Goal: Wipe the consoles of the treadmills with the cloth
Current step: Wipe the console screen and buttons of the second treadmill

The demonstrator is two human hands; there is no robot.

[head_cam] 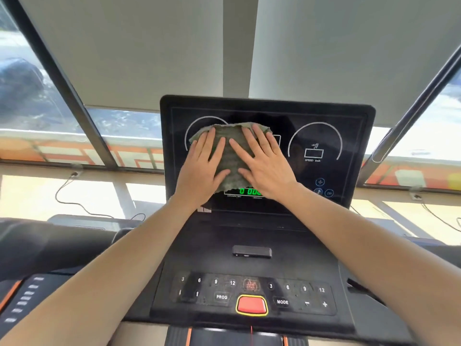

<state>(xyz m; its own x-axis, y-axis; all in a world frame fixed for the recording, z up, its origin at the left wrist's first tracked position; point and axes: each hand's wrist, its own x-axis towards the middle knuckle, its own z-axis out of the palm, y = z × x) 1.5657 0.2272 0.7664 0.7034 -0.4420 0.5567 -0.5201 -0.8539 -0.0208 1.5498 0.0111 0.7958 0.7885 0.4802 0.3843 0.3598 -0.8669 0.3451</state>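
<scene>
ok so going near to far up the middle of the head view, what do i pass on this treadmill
red button → small black bar → green digits → cloth, pressed flat by the left hand and right hand → top edge of the console → white blinds

Both hands press a green-grey cloth (228,156) flat against the black console (354,116) of a treadmill. The left hand (202,168) lies on the cloth's left part, the right hand (264,163) on its right part, fingers straight and spread, pointing up. The cloth covers the middle of the screen and part of the left dial (197,121); green digits (249,191) show just below its lower edge. The speed dial (314,143) to the right is uncovered. Lower down sits a keypad (294,295) with a red button (251,304) at its middle. Windows (124,123) stand behind, and a second treadmill (25,295) is at the left.
</scene>
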